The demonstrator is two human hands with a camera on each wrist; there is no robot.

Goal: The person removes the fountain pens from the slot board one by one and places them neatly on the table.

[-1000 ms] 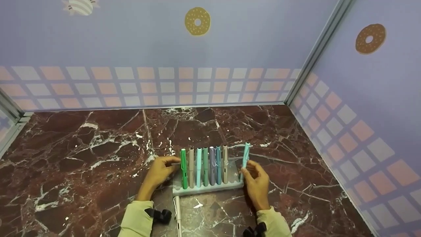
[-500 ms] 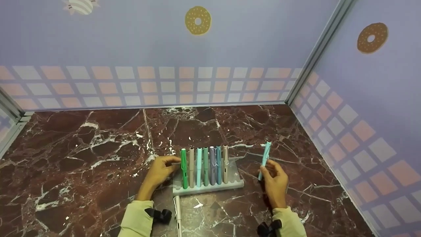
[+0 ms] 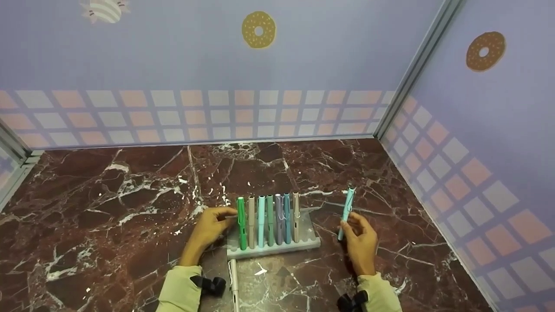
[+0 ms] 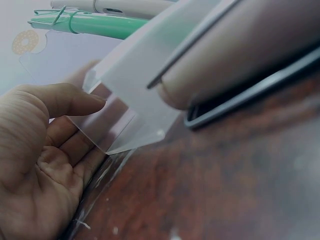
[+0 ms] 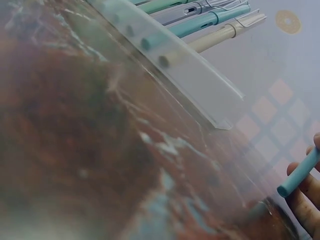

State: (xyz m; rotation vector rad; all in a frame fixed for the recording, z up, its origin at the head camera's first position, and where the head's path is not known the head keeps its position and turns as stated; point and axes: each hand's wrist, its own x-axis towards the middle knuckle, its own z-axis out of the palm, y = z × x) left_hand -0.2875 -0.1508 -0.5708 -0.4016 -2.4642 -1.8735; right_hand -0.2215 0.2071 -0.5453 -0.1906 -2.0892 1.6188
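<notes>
A clear pen stand [image 3: 275, 251] sits on the dark red marble-patterned table. Several capped pens lean in its slots, from a green pen [image 3: 242, 225] on the left to a beige pen [image 3: 296, 219] on the right. My left hand [image 3: 211, 227] grips the stand's left end; in the left wrist view the thumb and fingers [image 4: 62, 100] are around its clear corner. To the right of the stand, apart from it, my right hand [image 3: 362, 245] pinches a light blue pen [image 3: 348, 203], cap end up and slightly tilted. Its lower end [image 5: 287, 189] shows in the right wrist view.
A pale pen [image 3: 234, 284] lies on the table in front of the stand's left corner. Free slots show at the stand's right end. Lilac walls [image 3: 173, 52] with printed squares border the table at the back and right.
My right hand has carried the light blue pen rightward, away from the stand's right end, and then stayed nearly still. The left hand keeps its place on the stand.
</notes>
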